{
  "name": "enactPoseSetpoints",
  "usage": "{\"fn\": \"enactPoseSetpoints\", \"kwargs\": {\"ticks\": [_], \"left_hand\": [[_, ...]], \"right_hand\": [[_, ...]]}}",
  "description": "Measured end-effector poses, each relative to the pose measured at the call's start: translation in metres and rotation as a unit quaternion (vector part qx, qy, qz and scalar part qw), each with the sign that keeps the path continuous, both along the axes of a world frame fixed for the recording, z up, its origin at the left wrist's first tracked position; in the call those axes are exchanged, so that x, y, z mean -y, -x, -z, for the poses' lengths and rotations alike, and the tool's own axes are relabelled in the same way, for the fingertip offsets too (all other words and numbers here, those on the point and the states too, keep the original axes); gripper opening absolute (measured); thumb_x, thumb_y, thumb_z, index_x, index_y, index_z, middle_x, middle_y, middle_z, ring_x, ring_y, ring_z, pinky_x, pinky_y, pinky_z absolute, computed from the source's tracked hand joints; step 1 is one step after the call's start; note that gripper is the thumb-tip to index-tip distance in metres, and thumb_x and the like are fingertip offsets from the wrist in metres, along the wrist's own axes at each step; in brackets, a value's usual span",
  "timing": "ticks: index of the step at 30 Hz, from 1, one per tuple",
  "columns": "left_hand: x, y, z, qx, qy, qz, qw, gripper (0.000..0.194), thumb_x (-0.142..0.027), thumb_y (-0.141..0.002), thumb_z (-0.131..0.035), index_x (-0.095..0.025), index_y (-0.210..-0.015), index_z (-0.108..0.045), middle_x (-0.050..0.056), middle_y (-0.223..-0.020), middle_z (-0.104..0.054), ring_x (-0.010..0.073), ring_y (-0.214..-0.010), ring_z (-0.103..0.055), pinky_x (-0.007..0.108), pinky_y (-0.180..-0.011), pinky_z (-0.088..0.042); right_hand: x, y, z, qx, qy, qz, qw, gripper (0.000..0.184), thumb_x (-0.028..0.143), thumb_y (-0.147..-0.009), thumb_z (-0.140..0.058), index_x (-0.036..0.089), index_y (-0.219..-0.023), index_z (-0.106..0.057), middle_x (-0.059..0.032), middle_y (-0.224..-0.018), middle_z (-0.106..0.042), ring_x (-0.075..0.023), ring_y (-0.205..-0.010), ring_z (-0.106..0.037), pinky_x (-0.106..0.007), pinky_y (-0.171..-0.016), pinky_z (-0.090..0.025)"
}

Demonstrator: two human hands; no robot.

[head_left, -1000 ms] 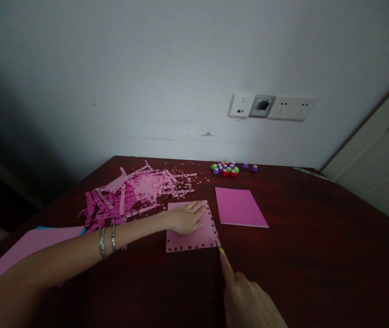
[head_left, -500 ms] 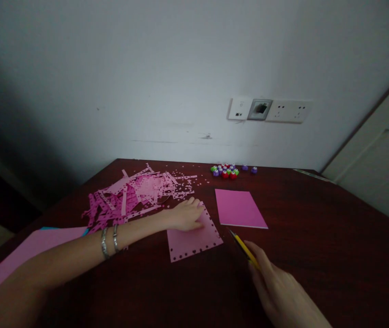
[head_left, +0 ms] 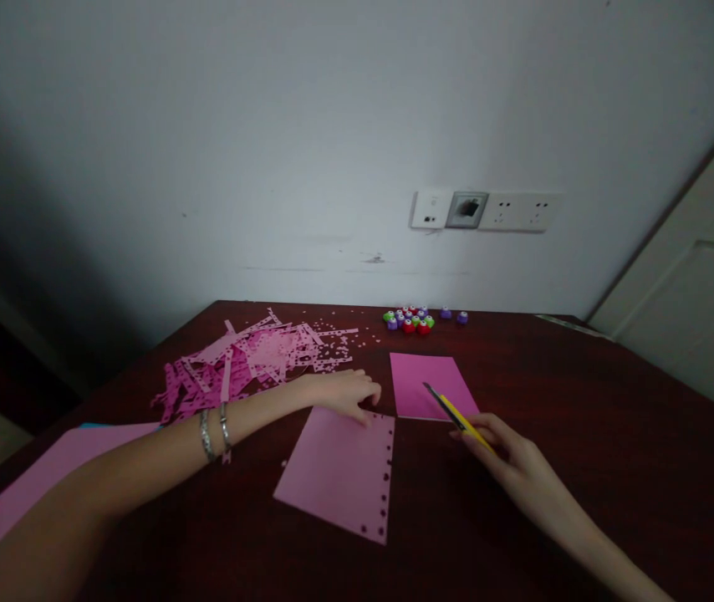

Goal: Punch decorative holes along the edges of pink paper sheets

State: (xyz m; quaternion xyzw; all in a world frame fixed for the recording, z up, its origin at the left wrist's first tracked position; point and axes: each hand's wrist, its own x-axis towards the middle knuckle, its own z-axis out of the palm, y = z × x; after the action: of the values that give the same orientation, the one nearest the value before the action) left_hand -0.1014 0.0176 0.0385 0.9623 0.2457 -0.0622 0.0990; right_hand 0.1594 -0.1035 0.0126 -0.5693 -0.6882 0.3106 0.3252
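Pale pink sheet (head_left: pixel 335 472): on table (head_left: pixel 583 401), approx. ctr, nearer than L hand (head_left: pixel 341 391). Lying askew; row of small dk holes down R edge, turning near R corner for a short run; a few more at far edge by R corner. Remainder of face plain, pale, evenly coloured; near L corner sharp, hole-free. Exact hole shapes too small to tell. L hand: at far edge of sheet, fingers bent, thumb nr far R corner; pinching or merely touching, can't tell. R hand (head_left: pixel 513 456): closed round yellow craft knife (head_left: pixel 468 427), blade pointing up-L, tip over magenta sheet (head_left: pixel 410 380); contact unclear. Magenta sheet: beyond & R of pale one, corners just beside each other. Beyond L hand: heap of punched pink strips (head_left: pixel 269 351) + tiny bits.
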Motion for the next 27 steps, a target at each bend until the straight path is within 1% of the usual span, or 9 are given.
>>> {"fn": "enactPoseSetpoints", "kwargs": {"ticks": [3,5,7,10,12,14,16,21,27], "left_hand": [[-0.003,0.009,0.001,-0.009,0.074,-0.045,0.996,0.027,-0.041,-0.071,-0.064,-0.016,-0.082,-0.06,0.004,-0.084,-0.06,0.0163,-0.078,-0.053,0.024,-0.064,-0.04],[-0.003,0.015,0.002,-0.006,0.116,-0.076,0.99,0.027,-0.04,-0.07,-0.065,-0.014,-0.08,-0.06,0.004,-0.083,-0.06,0.0144,-0.074,-0.053,0.022,-0.06,-0.04],[-0.001,0.02,0.003,0.001,0.135,-0.116,0.984,0.032,-0.038,-0.067,-0.067,-0.013,-0.086,-0.059,0.004,-0.085,-0.06,0.0134,-0.071,-0.054,0.021,-0.058,-0.039],[0.008,0.023,0.006,0.0,0.127,-0.199,0.972,0.048,-0.037,-0.062,-0.07,-0.013,-0.1,-0.055,0.004,-0.087,-0.06,0.0134,-0.068,-0.053,0.021,-0.054,-0.038],[0.014,0.024,0.008,-0.013,0.118,-0.239,0.964,0.05,-0.037,-0.06,-0.07,-0.012,-0.101,-0.055,0.004,-0.086,-0.061,0.0137,-0.067,-0.053,0.021,-0.054,-0.037],[0.02,0.026,0.009,-0.025,0.123,-0.248,0.961,0.039,-0.035,-0.061,-0.069,-0.013,-0.092,-0.06,0.003,-0.081,-0.062,0.0132,-0.065,-0.052,0.021,-0.054,-0.036],[0.025,0.029,0.009,-0.029,0.143,-0.243,0.959,0.027,-0.033,-0.062,-0.068,-0.013,-0.08,-0.063,0.001,-0.072,-0.061,0.0118,-0.06,-0.05,0.021,-0.052,-0.035],[0.04,0.04,0.008,0.024,0.182,-0.268,0.946,0.012,-0.022,-0.06,-0.068,-0.015,-0.067,-0.063,-0.003,-0.061,-0.057,0.0087,-0.052,-0.047,0.02,-0.049,-0.033],[0.048,0.061,0.0,0.112,0.263,-0.258,0.923,0.01,-0.018,-0.059,-0.067,-0.015,-0.063,-0.058,-0.004,-0.056,-0.055,0.0082,-0.051,-0.048,0.019,-0.047,-0.033]], "right_hand": [[-0.013,0.003,0.002,-0.007,-0.005,-0.006,1.0,0.028,0.037,-0.084,-0.044,0.015,-0.096,-0.056,-0.0065,-0.087,-0.066,-0.0168,-0.079,-0.061,-0.025,-0.072,-0.045],[-0.023,0.008,0.003,0.017,-0.022,-0.007,1.0,0.028,0.035,-0.082,-0.045,0.014,-0.094,-0.058,-0.0066,-0.083,-0.065,-0.0166,-0.075,-0.059,-0.025,-0.069,-0.045],[-0.037,0.015,0.003,0.042,-0.045,-0.015,0.998,0.027,0.034,-0.08,-0.047,0.013,-0.091,-0.06,-0.0067,-0.081,-0.064,-0.0166,-0.071,-0.058,-0.026,-0.065,-0.045],[-0.06,0.033,0.0,0.075,-0.066,-0.051,0.994,0.025,0.032,-0.077,-0.05,0.013,-0.085,-0.064,-0.0058,-0.074,-0.063,-0.0163,-0.064,-0.056,-0.026,-0.059,-0.042],[-0.077,0.049,-0.003,0.085,-0.063,-0.07,0.992,0.023,0.03,-0.076,-0.051,0.013,-0.081,-0.066,-0.0051,-0.07,-0.063,-0.016,-0.061,-0.055,-0.025,-0.056,-0.04],[-0.094,0.068,-0.006,0.082,-0.063,-0.08,0.991,0.022,0.03,-0.075,-0.053,0.013,-0.076,-0.067,-0.0049,-0.066,-0.064,-0.0158,-0.06,-0.055,-0.024,-0.053,-0.038],[-0.111,0.089,-0.005,0.069,-0.054,-0.09,0.992,0.021,0.028,-0.073,-0.056,0.012,-0.079,-0.068,-0.0047,-0.066,-0.065,-0.0153,-0.059,-0.056,-0.023,-0.05,-0.037],[-0.149,0.138,0.008,0.046,-0.046,-0.125,0.99,0.019,0.024,-0.069,-0.061,0.013,-0.08,-0.071,-0.0034,-0.068,-0.068,-0.0143,-0.061,-0.058,-0.02,-0.052,-0.038],[-0.164,0.181,0.017,0.003,0.0,-0.176,0.984,0.019,0.022,-0.065,-0.064,0.009,-0.078,-0.071,-0.0061,-0.069,-0.069,-0.0145,-0.06,-0.06,-0.02,-0.05,-0.041]]}}
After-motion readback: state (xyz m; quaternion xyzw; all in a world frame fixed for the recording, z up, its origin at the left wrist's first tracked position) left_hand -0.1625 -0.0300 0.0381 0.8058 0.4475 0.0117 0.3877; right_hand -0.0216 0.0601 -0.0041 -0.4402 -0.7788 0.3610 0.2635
